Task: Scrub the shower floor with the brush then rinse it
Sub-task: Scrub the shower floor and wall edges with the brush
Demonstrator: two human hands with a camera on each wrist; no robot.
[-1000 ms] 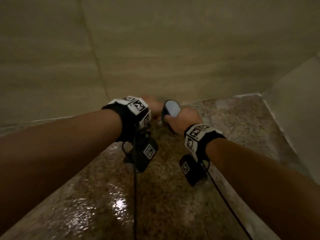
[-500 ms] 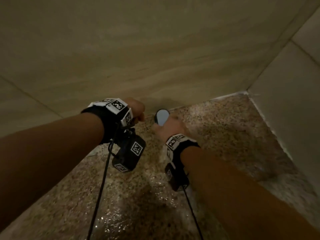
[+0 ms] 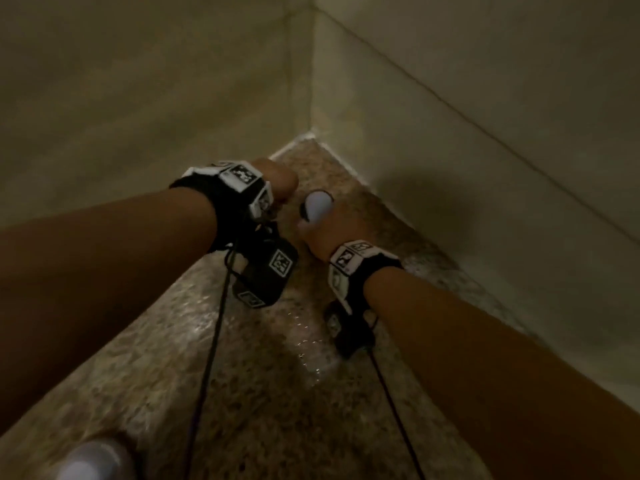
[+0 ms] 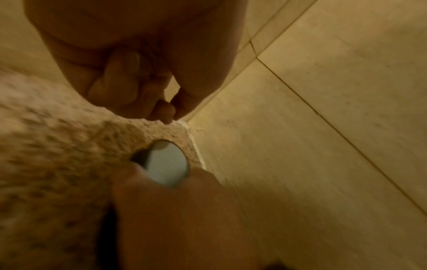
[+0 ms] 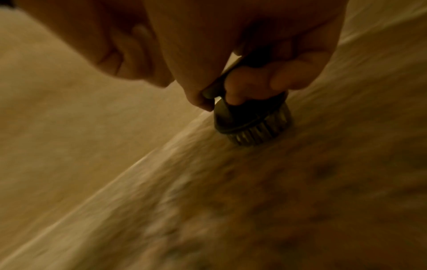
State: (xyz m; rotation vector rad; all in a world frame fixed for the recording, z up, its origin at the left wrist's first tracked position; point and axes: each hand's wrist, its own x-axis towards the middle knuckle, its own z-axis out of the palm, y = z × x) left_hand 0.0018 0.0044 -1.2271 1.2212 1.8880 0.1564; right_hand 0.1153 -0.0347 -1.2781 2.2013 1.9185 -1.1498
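From the head view, two bare forearms reach down into a dim shower corner. The right hand (image 3: 327, 233) grips a small round dark scrub brush with a pale blue-white top (image 3: 317, 207), held down on the wet speckled brown stone shower floor (image 3: 263, 393) near where the two beige tiled walls (image 3: 467, 140) meet. The left hand (image 3: 277, 180) hangs just beside it, curled in a fist holding nothing. Both wrists wear black straps with black-and-white square markers (image 3: 242, 174).

The left wrist view shows the left hand (image 4: 138, 73) with fingers folded into the palm, above the brush's pale top (image 4: 167, 163).

The right wrist view, blurred, shows the right hand's fingers (image 5: 251, 80) wrapped round the brush (image 5: 251, 124), its bristles pressed on the floor beside the wall's base.
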